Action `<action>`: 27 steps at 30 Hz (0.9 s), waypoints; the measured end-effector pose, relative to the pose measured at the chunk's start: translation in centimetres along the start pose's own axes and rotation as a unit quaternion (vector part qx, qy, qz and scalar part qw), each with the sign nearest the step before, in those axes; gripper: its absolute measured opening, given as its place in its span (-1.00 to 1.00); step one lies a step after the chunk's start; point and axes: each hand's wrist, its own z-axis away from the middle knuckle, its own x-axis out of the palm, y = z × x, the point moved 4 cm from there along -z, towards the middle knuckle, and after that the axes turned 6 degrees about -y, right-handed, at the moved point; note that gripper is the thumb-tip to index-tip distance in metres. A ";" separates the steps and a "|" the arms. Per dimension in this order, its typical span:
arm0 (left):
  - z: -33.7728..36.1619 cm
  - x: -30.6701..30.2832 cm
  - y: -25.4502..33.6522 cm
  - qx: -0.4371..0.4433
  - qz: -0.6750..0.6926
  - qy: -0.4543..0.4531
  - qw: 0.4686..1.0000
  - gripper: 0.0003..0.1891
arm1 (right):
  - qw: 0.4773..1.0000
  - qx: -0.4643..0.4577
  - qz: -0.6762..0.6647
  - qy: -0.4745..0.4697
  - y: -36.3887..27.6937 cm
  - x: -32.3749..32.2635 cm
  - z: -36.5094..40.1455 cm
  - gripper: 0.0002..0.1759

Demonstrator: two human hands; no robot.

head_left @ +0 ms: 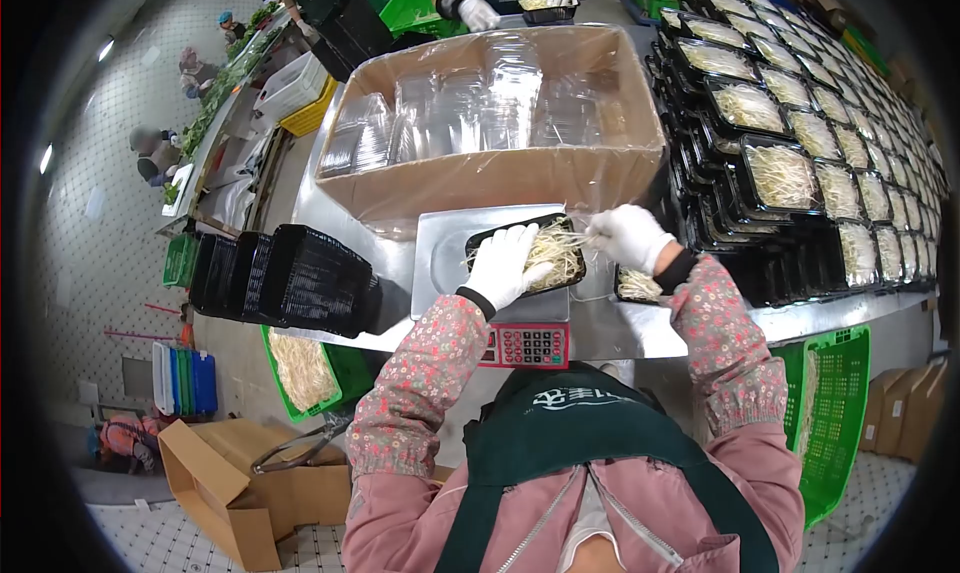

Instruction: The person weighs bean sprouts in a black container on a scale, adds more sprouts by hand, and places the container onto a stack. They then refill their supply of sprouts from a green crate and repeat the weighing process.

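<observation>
A black tray of bean sprouts [560, 255] sits on the scale's metal plate [432, 258]. My left hand [503, 260], in a white glove, lies over the tray's left part with its fingers stretched across the sprouts and the thumb apart. At the tray's right edge, my gloved right hand [630, 237] is closed in a pinch, with a few thin sprout strands at its fingertips. Below it, a second black tray with sprouts [637, 285] shows partly, covered in part by my right sleeve. The scale's red keypad [525, 346] faces me.
A cardboard box [480, 185] of clear plastic lids stands behind the scale. Stacks of empty black trays [315, 278] are at left; filled sprout trays [783, 176] pile up at right. Green crates [832, 423] flank the table. Across it, a co-worker's gloved hands [480, 14] handle another tray.
</observation>
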 end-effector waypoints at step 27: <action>4.9 1.7 0.1 -0.110 -0.018 0.219 0.969 -0.54 | 0.993 -0.010 0.076 0.095 -6.5 11.1 -2.0 -0.29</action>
